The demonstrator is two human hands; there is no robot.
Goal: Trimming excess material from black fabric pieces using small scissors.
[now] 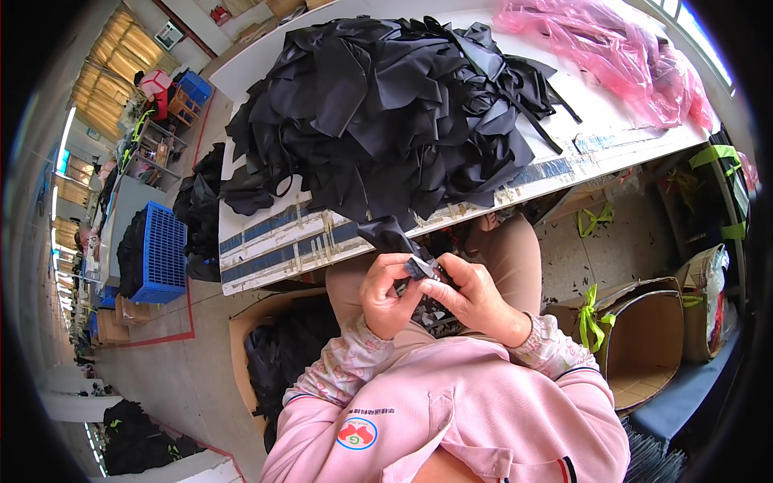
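Note:
A small piece of black fabric (391, 237) is pinched between my two hands, just in front of the table's near edge and above my lap. My left hand (386, 296) grips its folded end with thumb and fingertips. From the other side, my right hand (481, 299) is closed on the same end, its thumb pressed close to the left fingers. The rest of the piece reaches up towards a large heap of black fabric pieces (362, 105) on the white table (241, 262). Exactly how the end is folded is hidden by my fingers.
Pink plastic sheeting (612, 60) lies at the table's far right. On the floor, a cardboard box (241, 338) of black fabric stands at left and an open cardboard box (644, 346) at right. Farther left is a blue plastic crate (163, 253).

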